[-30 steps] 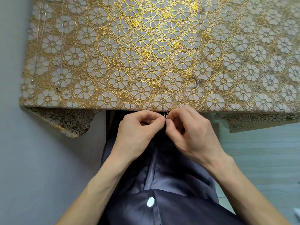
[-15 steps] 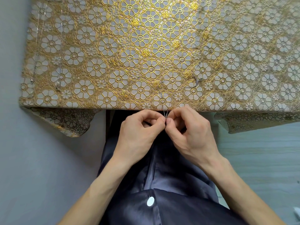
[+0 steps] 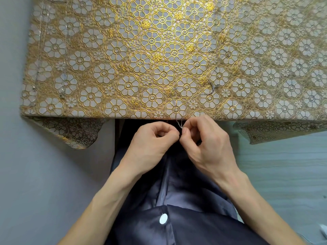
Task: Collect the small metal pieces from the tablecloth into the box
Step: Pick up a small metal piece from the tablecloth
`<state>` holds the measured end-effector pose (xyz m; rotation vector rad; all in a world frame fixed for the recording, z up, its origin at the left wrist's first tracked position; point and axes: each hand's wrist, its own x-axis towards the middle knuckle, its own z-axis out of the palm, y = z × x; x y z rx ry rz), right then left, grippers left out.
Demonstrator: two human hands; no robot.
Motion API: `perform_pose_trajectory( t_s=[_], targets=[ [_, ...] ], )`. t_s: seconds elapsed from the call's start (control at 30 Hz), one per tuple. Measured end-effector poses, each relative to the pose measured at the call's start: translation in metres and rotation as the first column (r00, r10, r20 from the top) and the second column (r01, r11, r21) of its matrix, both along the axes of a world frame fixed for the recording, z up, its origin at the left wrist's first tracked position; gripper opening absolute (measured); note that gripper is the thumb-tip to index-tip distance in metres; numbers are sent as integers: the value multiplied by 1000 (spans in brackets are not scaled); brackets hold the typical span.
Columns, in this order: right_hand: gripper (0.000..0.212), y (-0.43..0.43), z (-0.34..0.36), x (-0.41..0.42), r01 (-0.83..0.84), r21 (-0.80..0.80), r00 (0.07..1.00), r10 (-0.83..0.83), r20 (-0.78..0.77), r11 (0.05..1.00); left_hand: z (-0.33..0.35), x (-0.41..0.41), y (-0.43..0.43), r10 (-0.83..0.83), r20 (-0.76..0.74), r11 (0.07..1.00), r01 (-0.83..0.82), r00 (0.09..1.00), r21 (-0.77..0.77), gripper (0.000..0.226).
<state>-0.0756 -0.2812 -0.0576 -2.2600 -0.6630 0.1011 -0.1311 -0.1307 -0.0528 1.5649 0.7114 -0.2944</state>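
A: While draped over the tabletop edge, thin silver chain (image 3: 179, 123) pinched by left hand (image 3: 150, 138) and right hand (image 3: 207, 144), fingertips together.
B: Progress?
A: Early, likely. More fine chains (image 3: 213, 87) lying on embossed gold floral tablecloth (image 3: 115, 50), plus tiny ring (image 3: 209, 50). No box in view, so nothing confirmed collected.
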Motion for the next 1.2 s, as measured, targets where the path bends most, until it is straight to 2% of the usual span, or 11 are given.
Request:
perform_pose_trajectory(
  t_s=[0.17,0.27,0.4,0.5,0.77,1.03,1.2],
  targets=[
    [5,-2,6,1,56,69,989,-46,-140,996,-3,-3,-1,8,33,999,-9,999,35,23],
    [6,-2,5,2,49,68,989,-39,-145,997,0,-3,-2,4,54,1000,-6,999,30,29],
    [7,-4,3,2,26,72,990,-15,-141,997,3,-2,-2,15,90,999,-19,996,41,11],
    [7,-4,2,2,8,61,995,-1,-103,998,4,-2,-2,23,98,998,-28,995,50,14],
    [14,-7,-1,1,-98,-56,986,104,128,994,6,-2,-2,31,90,997,-37,995,66,16],
    [16,-6,-2,0,-79,-47,992,83,95,996,11,-2,-3,-34,67,975,18,997,220,7],
    [17,-3,-2,-3,-31,-72,994,38,99,997,9,0,-3,-41,43,984,33,998,174,11]
  ],
)
